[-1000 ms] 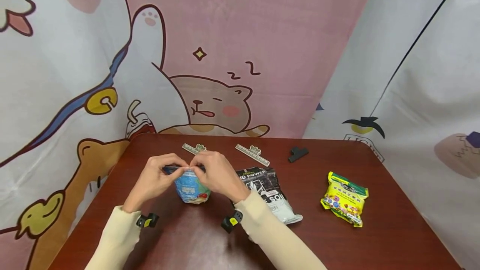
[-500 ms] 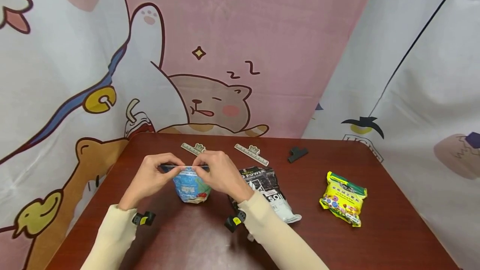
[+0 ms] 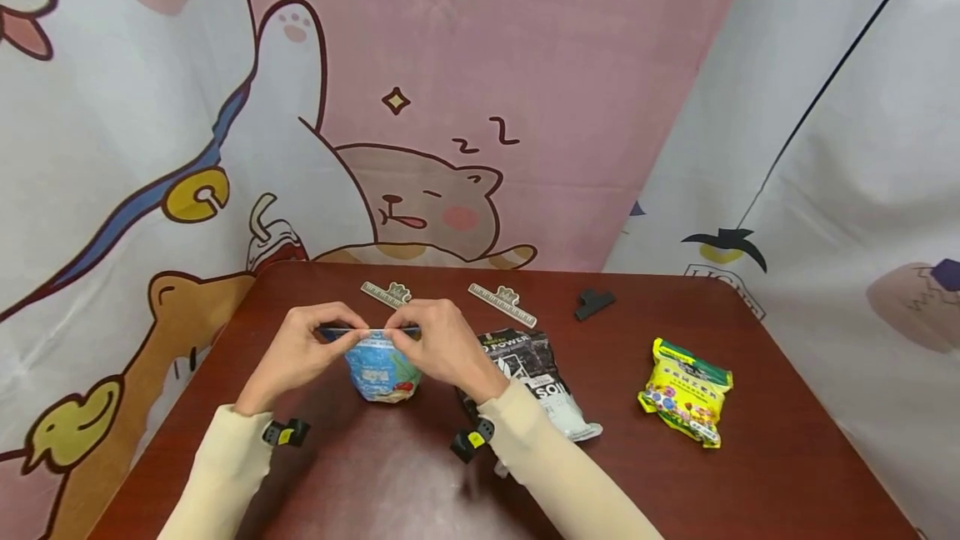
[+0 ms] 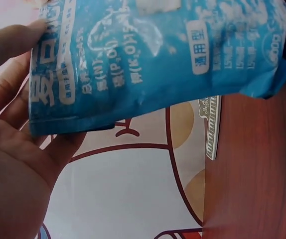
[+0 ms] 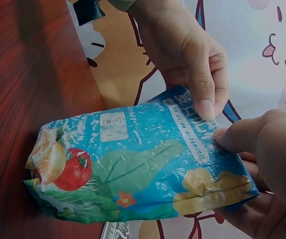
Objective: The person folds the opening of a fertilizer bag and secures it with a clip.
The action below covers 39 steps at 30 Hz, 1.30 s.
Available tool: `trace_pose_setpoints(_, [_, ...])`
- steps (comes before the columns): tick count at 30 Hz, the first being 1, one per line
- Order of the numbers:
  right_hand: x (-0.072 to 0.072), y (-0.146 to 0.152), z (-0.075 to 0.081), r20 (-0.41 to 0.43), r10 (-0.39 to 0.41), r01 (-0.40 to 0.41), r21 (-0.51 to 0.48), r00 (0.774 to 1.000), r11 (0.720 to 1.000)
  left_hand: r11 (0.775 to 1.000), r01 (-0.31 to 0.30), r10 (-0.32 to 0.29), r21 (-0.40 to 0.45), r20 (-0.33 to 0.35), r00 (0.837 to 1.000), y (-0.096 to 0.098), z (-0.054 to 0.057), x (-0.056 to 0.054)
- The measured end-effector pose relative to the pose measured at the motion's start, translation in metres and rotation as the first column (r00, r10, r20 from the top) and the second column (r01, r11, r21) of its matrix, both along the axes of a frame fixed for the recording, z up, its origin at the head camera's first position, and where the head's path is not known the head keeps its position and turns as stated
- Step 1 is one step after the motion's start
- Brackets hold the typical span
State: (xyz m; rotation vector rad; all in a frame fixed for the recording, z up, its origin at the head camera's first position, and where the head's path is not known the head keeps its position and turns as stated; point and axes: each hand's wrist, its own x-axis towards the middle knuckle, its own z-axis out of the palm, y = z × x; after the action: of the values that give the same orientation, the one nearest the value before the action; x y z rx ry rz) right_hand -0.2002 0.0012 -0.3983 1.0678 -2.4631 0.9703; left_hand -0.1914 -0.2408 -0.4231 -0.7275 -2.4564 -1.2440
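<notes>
Black-and-white plastic bag at R, partly behind cream sleeve; L hand & R hand pinching blue plastic pouch up top, body below 'em.

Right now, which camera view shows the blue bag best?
The right wrist view: the blue bag is large and inside the frame, with its printed tomato clear. The left wrist view cuts it off at the top. The head view shows it small, partly covered by the left hand and right hand.

hands: meeting a second ago | now slightly apart | blue bag: top edge bared between them
</notes>
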Motion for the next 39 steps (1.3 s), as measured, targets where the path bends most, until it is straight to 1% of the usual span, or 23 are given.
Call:
trace_pose_setpoints(4, [-0.001,0.001,0.0,0.003,-0.004,0.004,-0.002,1.0,1.0,1.0,-0.016,0.015,0.01,0.043,0.999,-0.003,0.001,0.001])
trace_pose_setpoints(7, [-0.001,0.002,-0.001,0.009,-0.004,0.004,-0.006,1.0,1.0,1.0,-0.02,0.019,0.015,0.056,0.998,-0.005,-0.001,0.0])
trace_pose_setpoints(14, [-0.002,0.001,-0.003,-0.003,0.01,-0.01,-0.048,1.0,0.999,1.0,-0.018,0.018,-0.003,0.004,1.0,-0.005,-0.001,-0.002])
trace_pose_setpoints(16, [-0.002,0.001,-0.003,-0.004,0.014,-0.014,-0.059,1.0,0.998,1.0,-0.02,0.02,0.002,0.006,1.0,-0.005,-0.002,-0.002])
trace_pose_setpoints(18, [-0.002,0.001,-0.003,-0.003,0.014,-0.014,-0.061,1.0,0.998,1.0,-0.026,0.026,0.004,0.019,0.999,-0.005,-0.002,-0.002])
trace_pose_setpoints(22, [-0.001,0.002,-0.005,-0.002,0.014,-0.014,-0.051,1.0,0.999,0.999,-0.035,0.034,0.013,0.075,0.997,-0.006,-0.002,-0.001])
trace_pose_setpoints(25, [-0.001,0.004,-0.006,-0.005,0.015,-0.015,-0.049,1.0,0.999,0.999,-0.033,0.029,0.03,0.111,0.993,-0.009,-0.003,-0.001])
trace_pose_setpoints(26, [-0.001,0.004,-0.006,-0.008,0.015,-0.016,-0.05,1.0,0.999,0.999,-0.034,0.03,0.033,0.119,0.992,-0.009,-0.001,0.001])
trace_pose_setpoints(27, [-0.001,0.004,-0.006,-0.011,0.016,-0.017,-0.052,1.0,0.999,0.999,-0.032,0.027,0.04,0.123,0.992,-0.011,-0.001,0.0])
trace_pose_setpoints(32, [-0.001,0.007,-0.007,-0.029,0.02,-0.022,-0.071,0.999,0.997,0.998,-0.016,0.008,0.066,0.121,0.993,-0.014,-0.001,0.0])
trace_pose_setpoints(33, [-0.001,0.007,-0.007,-0.03,0.024,-0.026,-0.076,0.999,0.997,0.997,-0.011,0.003,0.071,0.113,0.994,-0.015,-0.003,-0.002])
trace_pose_setpoints(34, [-0.001,0.007,-0.008,-0.032,0.027,-0.029,-0.083,0.999,0.996,0.997,-0.009,0.001,0.074,0.109,0.994,-0.015,-0.003,-0.001])
trace_pose_setpoints(39, [-0.003,0.007,-0.008,-0.035,0.046,-0.05,-0.102,0.998,0.993,0.997,-0.015,0.009,0.071,0.096,0.995,-0.013,-0.003,-0.002])
